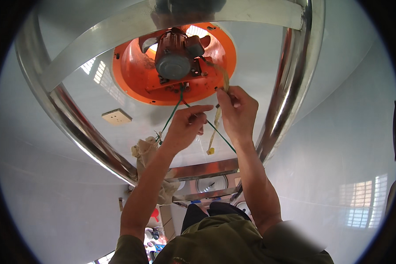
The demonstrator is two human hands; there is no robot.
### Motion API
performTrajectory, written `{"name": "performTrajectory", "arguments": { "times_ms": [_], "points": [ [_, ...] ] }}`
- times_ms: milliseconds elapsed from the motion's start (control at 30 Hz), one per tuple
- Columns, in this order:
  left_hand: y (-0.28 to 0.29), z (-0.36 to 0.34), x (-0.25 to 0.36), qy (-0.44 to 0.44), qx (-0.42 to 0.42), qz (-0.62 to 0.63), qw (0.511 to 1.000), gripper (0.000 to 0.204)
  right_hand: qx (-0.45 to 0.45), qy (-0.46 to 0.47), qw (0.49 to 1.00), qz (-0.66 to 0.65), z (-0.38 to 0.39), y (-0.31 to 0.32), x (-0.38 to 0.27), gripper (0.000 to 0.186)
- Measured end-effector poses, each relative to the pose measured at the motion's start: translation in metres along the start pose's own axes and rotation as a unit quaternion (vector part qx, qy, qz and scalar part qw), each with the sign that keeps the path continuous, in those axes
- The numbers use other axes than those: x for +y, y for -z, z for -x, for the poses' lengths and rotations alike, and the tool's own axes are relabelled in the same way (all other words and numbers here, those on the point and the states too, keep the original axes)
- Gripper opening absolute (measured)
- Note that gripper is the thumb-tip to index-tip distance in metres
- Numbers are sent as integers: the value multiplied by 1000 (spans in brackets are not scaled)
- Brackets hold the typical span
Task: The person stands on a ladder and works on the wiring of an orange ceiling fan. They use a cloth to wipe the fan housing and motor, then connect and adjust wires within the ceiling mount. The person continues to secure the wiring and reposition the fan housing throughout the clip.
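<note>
A pale glossy wall (255, 57), with an orange fan housing (123, 75) set into it.
A yellowish cord (217, 118), hanging below the motor (174, 57), is pinched by the right hand (240, 112); the left hand (185, 127) is held beside it, forefinger extended, its grip unclear.

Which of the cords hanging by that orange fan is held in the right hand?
The yellowish cord with a yellow tip, pinched in the right fingers; the green cords are thinner and run outside that grip.
</note>
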State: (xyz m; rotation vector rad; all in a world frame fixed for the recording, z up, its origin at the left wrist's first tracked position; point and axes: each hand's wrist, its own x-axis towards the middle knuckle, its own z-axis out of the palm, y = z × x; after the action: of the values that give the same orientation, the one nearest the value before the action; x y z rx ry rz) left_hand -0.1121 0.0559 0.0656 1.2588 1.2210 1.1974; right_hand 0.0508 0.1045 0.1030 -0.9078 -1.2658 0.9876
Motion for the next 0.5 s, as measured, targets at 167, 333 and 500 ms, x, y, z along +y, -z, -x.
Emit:
{"name": "performTrajectory", "arguments": {
  "times_ms": [167, 333, 500],
  "points": [
    [-23, -6, 8, -21, -28, -68, 997, 27, -14, -30, 998, -47, -30, -17, -38, 22],
    [-11, -10, 34, -41, -39, -3, 998, 23, -101, -37, 989, -97, -51, -16, -54, 24],
    [20, 1, 76, -33, 18, 49, 998, 23, -104, -56, 992, -39, -17, 2, -44, 35]
  ]
}}
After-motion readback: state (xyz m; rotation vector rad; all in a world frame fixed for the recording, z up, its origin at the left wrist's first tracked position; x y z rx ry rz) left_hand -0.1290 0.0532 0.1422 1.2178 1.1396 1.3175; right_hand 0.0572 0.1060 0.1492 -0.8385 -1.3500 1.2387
